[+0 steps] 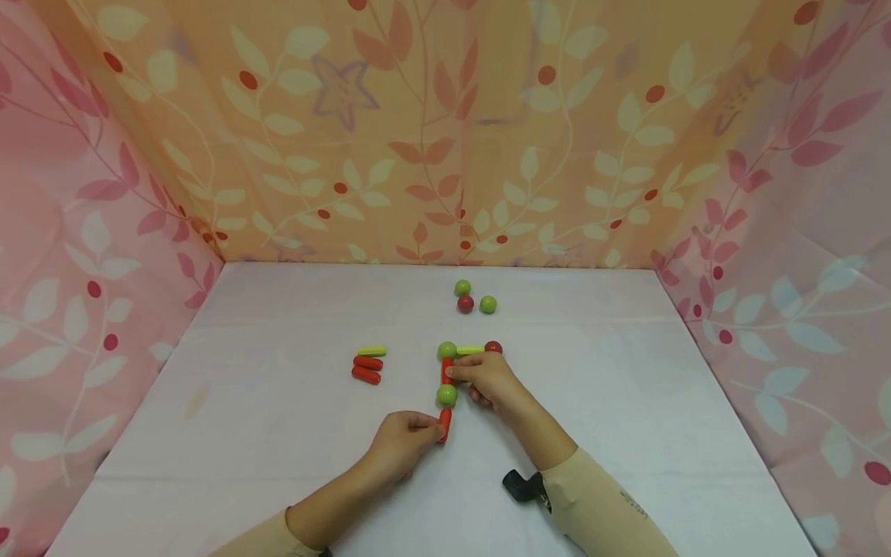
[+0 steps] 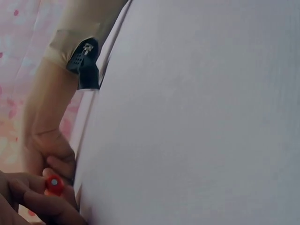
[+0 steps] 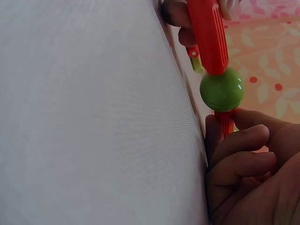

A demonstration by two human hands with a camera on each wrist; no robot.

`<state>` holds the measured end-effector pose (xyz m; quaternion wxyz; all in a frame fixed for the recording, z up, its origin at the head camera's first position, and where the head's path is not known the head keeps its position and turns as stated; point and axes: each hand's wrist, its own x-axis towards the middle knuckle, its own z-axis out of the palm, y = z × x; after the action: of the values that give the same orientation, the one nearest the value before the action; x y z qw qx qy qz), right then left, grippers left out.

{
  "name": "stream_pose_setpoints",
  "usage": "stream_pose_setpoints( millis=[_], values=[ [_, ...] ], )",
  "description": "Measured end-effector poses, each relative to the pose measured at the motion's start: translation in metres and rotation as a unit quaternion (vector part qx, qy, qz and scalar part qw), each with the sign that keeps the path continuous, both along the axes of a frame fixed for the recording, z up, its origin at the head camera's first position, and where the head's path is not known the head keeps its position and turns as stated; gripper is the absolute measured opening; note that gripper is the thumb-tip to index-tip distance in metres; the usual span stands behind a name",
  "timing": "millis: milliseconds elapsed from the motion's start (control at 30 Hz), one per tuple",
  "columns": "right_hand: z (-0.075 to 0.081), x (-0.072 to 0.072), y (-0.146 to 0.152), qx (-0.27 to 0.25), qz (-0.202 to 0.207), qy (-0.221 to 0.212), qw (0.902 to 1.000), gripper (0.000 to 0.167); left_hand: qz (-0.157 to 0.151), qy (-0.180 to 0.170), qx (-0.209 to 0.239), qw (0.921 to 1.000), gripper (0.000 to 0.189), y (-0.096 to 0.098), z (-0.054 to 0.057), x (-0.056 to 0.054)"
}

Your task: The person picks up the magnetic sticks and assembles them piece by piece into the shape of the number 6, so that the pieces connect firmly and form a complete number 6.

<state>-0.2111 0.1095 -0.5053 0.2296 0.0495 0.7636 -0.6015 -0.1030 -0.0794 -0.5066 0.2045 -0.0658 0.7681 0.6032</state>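
My left hand [image 1: 402, 445] pinches a red ribbed rod [image 1: 445, 427] between thumb and fingertips; in the left wrist view its end shows a small silvery disc. The rod's far end is right at a green ball [image 1: 447, 395], overlapping it in the right wrist view. Above that ball, my right hand [image 1: 493, 379] grips a second red rod [image 1: 446, 374], partly hidden by the fingers. That rod runs up to another green ball [image 1: 448, 350]. From there a yellow-green rod [image 1: 469, 350] leads right to a red ball [image 1: 493, 347], whose lower edge the right hand covers.
Left of the joined pieces lie a loose yellow-green rod [image 1: 372, 351] and two red rods [image 1: 366, 375]. Farther back sit two green balls [image 1: 489, 304] and a red ball [image 1: 465, 304]. Patterned cloth walls [image 1: 431, 155] enclose the white tabletop [image 1: 278, 309] at the back and sides.
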Motion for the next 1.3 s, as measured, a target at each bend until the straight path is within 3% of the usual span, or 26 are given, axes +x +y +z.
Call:
stream_pose_setpoints(
  millis=[200,700,900,1067,1300],
  values=[
    [0.000,0.000,0.000,-0.001,0.002,0.003,1.0000,0.026,0.011,0.015,-0.003,0.9998,0.032,0.008,0.001,0.001],
    [-0.001,0.000,-0.001,0.015,-0.007,0.016,0.9997,0.025,0.058,-0.007,0.043,0.9974,0.034,0.015,0.001,0.001],
    [-0.002,-0.002,0.000,0.023,0.002,0.016,0.9996,0.024,0.033,-0.043,0.029,0.9981,0.031,0.012,0.006,-0.007],
    [-0.002,-0.002,-0.001,0.020,0.002,0.011,0.9997,0.023,0.005,-0.050,0.033,0.9982,0.029,0.011,0.008,-0.011],
    [-0.002,-0.002,-0.002,0.020,0.004,0.009,0.9998,0.023,-0.007,-0.070,0.047,0.9964,0.030,0.007,0.010,-0.013]
  ],
)
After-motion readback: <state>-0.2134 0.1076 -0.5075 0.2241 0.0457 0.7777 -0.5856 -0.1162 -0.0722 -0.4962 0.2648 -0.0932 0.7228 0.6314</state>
